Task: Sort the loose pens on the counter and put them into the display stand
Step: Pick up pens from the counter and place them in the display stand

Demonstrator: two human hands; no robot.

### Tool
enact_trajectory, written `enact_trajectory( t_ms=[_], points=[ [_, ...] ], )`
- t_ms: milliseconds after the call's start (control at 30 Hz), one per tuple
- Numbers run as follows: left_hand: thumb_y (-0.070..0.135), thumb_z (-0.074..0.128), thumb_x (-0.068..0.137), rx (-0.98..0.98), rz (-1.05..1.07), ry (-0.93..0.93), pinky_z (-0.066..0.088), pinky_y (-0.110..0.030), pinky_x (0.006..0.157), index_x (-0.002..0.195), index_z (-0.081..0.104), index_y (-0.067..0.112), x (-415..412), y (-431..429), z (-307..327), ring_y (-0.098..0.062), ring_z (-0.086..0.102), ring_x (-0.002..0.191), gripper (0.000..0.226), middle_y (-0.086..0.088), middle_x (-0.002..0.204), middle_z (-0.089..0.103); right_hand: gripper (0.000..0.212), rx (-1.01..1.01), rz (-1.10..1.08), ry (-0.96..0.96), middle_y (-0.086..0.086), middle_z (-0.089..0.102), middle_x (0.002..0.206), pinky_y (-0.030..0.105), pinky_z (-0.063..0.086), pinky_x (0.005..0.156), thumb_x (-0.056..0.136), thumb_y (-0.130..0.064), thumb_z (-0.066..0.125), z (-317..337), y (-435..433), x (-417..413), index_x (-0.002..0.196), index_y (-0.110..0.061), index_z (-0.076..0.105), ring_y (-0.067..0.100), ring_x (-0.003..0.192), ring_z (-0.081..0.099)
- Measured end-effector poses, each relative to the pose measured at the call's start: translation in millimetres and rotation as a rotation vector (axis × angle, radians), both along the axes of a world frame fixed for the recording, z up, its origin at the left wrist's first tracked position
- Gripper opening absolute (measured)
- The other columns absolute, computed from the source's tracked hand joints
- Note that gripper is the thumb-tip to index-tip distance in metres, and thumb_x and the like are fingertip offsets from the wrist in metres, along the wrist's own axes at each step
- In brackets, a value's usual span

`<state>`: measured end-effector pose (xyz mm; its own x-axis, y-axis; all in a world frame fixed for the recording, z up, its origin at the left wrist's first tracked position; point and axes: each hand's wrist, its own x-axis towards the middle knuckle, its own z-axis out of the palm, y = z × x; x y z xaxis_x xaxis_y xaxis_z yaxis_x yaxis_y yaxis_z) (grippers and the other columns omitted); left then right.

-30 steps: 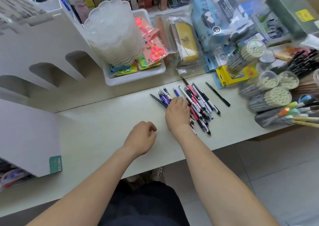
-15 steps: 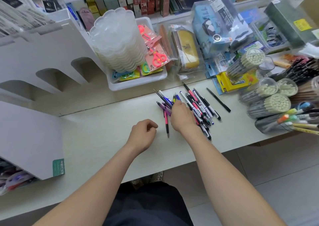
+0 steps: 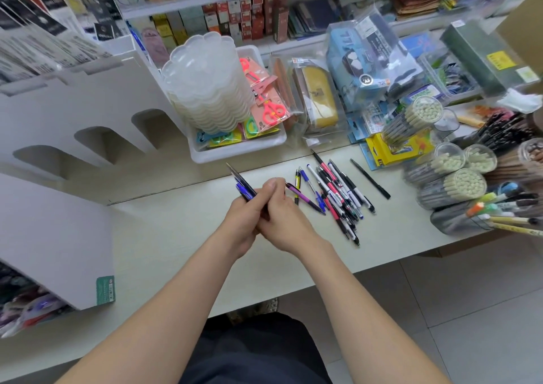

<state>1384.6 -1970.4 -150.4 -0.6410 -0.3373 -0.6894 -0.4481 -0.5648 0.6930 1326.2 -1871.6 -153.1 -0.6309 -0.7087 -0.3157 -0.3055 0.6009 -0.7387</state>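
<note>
Head view: left hand (image 3: 241, 222) and right hand (image 3: 286, 222) both curl round a bundle of pens (image 3: 242, 185) — slim glossy barrels, blue and black. Loose pens (image 3: 338, 195) lie fanned on the matte counter (image 3: 164, 237) — the white arch-cut display stand (image 3: 88, 119) is at left.

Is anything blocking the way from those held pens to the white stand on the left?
Nothing visible does. The left hand and right hand grip the bundle of blue and dark pens, and only bare pale counter lies between it and the white stepped display stand.
</note>
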Motion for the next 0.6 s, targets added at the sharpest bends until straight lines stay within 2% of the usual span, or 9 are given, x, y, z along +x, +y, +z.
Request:
enact_trajectory(
  t_ms=[100, 167, 233, 300, 367, 433, 500, 600],
  points=[
    [0.032, 0.065, 0.106, 0.036, 0.081, -0.010, 0.053, -0.041, 0.089, 0.119, 0.069, -0.007, 12, -3, -2, -0.031, 0.073, 0.100, 0.042, -0.020, 0.108, 0.076, 0.072, -0.035, -0.089, -0.080, -0.002, 0.070, 0.085, 0.049, 0.059, 0.072, 0.089, -0.025, 0.067, 11, -4, 10, 0.138, -0.032, 0.015, 0.025, 0.083, 0.068],
    [0.028, 0.060, 0.108, 0.022, 0.068, -0.001, 0.054, -0.039, 0.087, 0.109, 0.074, -0.002, 20, -3, 3, -0.028, 0.074, 0.096, 0.033, -0.017, 0.103, 0.078, 0.085, -0.033, -0.064, -0.136, -0.004, 0.069, 0.082, 0.044, 0.059, 0.071, 0.088, -0.021, 0.071, 18, -6, 13, 0.145, -0.034, 0.008, 0.019, 0.077, 0.069],
    [0.027, 0.055, 0.111, 0.011, 0.073, 0.004, 0.056, -0.035, 0.079, 0.101, 0.074, 0.005, 24, -3, 11, -0.023, 0.076, 0.088, 0.031, -0.012, 0.098, 0.079, 0.097, -0.028, -0.030, -0.160, -0.012, 0.069, 0.088, 0.040, 0.059, 0.075, 0.086, -0.021, 0.074, 23, -7, 15, 0.151, -0.036, 0.003, 0.015, 0.082, 0.070],
    [0.027, 0.049, 0.113, 0.048, 0.110, 0.030, 0.057, -0.037, 0.080, 0.109, 0.071, 0.004, 26, -7, 16, -0.022, 0.078, 0.096, 0.032, -0.009, 0.108, 0.080, 0.105, -0.023, -0.008, -0.202, -0.023, 0.064, 0.100, 0.038, 0.058, 0.083, 0.084, -0.022, 0.076, 25, -6, 17, 0.155, -0.039, 0.000, 0.014, 0.093, 0.070],
    [0.027, 0.047, 0.114, 0.119, 0.174, 0.065, 0.059, -0.043, 0.090, 0.119, 0.062, 0.002, 27, -13, 20, -0.028, 0.075, 0.115, 0.029, -0.010, 0.119, 0.079, 0.108, -0.022, 0.004, -0.299, -0.018, 0.064, 0.113, 0.038, 0.060, 0.087, 0.082, -0.022, 0.076, 26, -2, 15, 0.156, -0.046, 0.002, 0.014, 0.095, 0.073],
    [0.026, 0.046, 0.115, 0.173, 0.243, 0.079, 0.060, -0.048, 0.094, 0.119, 0.055, 0.002, 27, -16, 24, -0.031, 0.073, 0.119, 0.025, -0.015, 0.118, 0.078, 0.108, -0.026, 0.016, -0.356, -0.005, 0.067, 0.121, 0.036, 0.061, 0.086, 0.079, -0.021, 0.074, 29, 1, 13, 0.157, -0.049, 0.006, 0.013, 0.088, 0.074],
    [0.024, 0.046, 0.115, 0.223, 0.345, 0.095, 0.060, -0.051, 0.089, 0.116, 0.054, 0.002, 28, -17, 27, -0.032, 0.075, 0.114, 0.023, -0.016, 0.115, 0.078, 0.108, 0.000, 0.036, -0.331, -0.001, 0.067, 0.119, 0.032, 0.058, 0.080, 0.078, -0.023, 0.075, 35, 3, 10, 0.159, -0.049, 0.008, 0.012, 0.079, 0.071],
    [0.024, 0.047, 0.115, 0.271, 0.534, 0.127, 0.061, -0.050, 0.083, 0.115, 0.052, 0.002, 33, -29, 23, -0.027, 0.080, 0.095, 0.023, -0.009, 0.096, 0.070, 0.094, 0.058, 0.062, -0.349, -0.005, 0.067, 0.098, 0.025, 0.049, 0.058, 0.081, -0.034, 0.079, 42, 8, 4, 0.156, -0.048, 0.023, 0.012, 0.063, 0.061]
  ],
)
